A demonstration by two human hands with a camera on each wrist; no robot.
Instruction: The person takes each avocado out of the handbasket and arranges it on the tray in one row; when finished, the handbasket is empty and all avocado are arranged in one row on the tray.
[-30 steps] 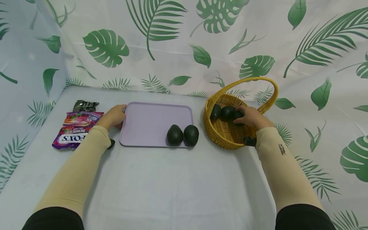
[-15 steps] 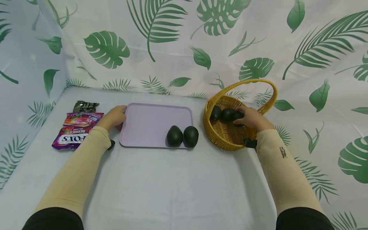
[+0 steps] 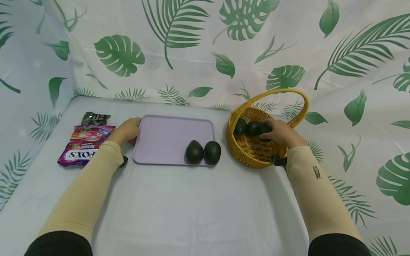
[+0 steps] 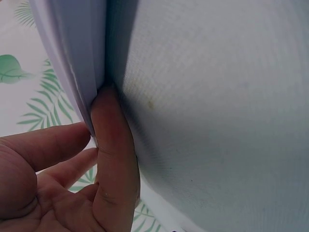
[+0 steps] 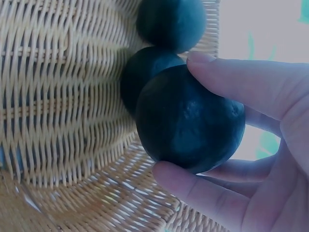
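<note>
The left hand (image 3: 127,130) pinches the left rim of a lilac tray (image 3: 166,137); in the left wrist view a finger (image 4: 115,145) reaches under the tray's edge (image 4: 72,53) and the thumb lies against its other side. Two dark avocados (image 3: 194,152) stand side by side at the tray's front right. Inside a yellow wicker basket (image 3: 235,151), the right hand (image 3: 282,132) grips an avocado (image 5: 190,121) between thumb and fingers. Two more avocados (image 5: 171,21) lie beyond it in the basket, one partly hidden by the held one.
A purple candy bag (image 3: 84,145) lies left of the tray, partly behind the left forearm. A small black packet (image 3: 95,118) is just behind it. The basket's tall handle (image 3: 275,91) arches over the right hand's area. A leaf-patterned cloth (image 3: 192,53) hangs behind the table.
The head view has shifted very slightly. Both hands keep their places, the left at the tray's rim and the right on the avocado in the basket.
</note>
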